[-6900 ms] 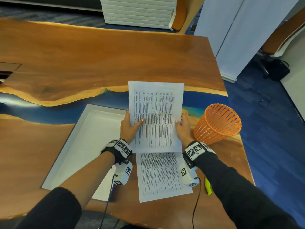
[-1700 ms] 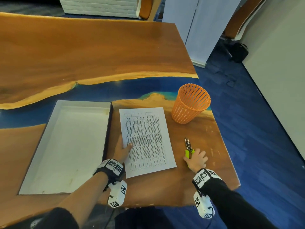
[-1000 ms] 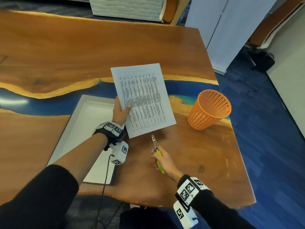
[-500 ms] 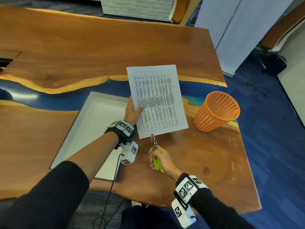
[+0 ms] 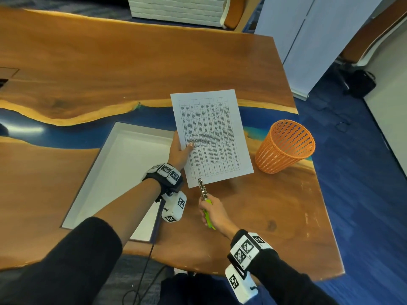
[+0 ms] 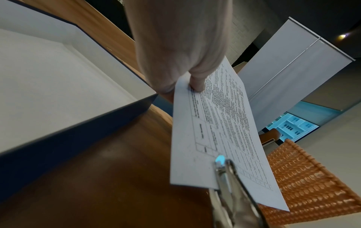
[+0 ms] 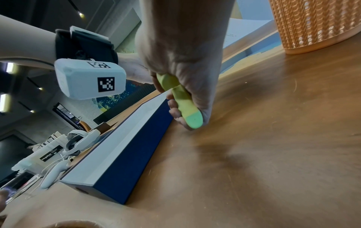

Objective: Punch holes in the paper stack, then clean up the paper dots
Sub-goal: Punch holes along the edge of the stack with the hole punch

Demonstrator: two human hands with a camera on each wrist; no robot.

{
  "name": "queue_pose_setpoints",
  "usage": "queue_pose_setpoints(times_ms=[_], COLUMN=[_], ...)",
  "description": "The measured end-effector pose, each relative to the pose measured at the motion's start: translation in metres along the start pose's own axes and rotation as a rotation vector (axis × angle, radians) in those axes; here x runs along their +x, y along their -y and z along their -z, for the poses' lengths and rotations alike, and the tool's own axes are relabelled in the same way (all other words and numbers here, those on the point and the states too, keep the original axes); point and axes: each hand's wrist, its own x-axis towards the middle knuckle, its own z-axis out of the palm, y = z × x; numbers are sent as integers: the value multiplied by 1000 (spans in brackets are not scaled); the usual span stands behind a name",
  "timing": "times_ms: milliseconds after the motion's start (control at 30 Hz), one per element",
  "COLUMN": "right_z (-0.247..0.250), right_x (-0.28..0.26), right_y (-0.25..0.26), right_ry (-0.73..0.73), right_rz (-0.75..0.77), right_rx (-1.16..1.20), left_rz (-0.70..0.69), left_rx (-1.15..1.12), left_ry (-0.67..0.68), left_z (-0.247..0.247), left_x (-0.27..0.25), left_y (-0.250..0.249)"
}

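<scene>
My left hand (image 5: 179,150) pinches the printed paper stack (image 5: 211,135) by its left edge and holds it lifted above the table, thumb on top (image 6: 197,83). My right hand (image 5: 212,211) grips the green handles (image 7: 180,98) of a hand-held hole punch (image 5: 202,190). The punch's metal head (image 6: 222,166) sits over the stack's near bottom edge, close to the left corner, with the paper between its jaws. No paper dots show on the table.
A shallow white tray (image 5: 123,172) with dark blue sides (image 7: 125,169) lies to the left of the hands. An orange mesh wastebasket (image 5: 286,146) stands at the right. The table's near edge (image 5: 220,269) lies just behind my right wrist. White devices (image 7: 58,154) lie far left.
The left hand lifted the stack off the table and the right hand picked up the punch; over the last second the punch head has moved up to the stack's bottom edge.
</scene>
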Motion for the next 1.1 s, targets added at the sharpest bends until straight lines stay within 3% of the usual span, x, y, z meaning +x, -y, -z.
queue_pose_setpoints(times_ms=[1100], right_z=[-4], right_x=[13], right_y=[-14], right_ry=[-130], right_rz=[-118], right_rx=[-105], left_rz=[86], left_rx=[-23], left_ry=[41], left_z=[-19], left_x=[-1], left_y=[14])
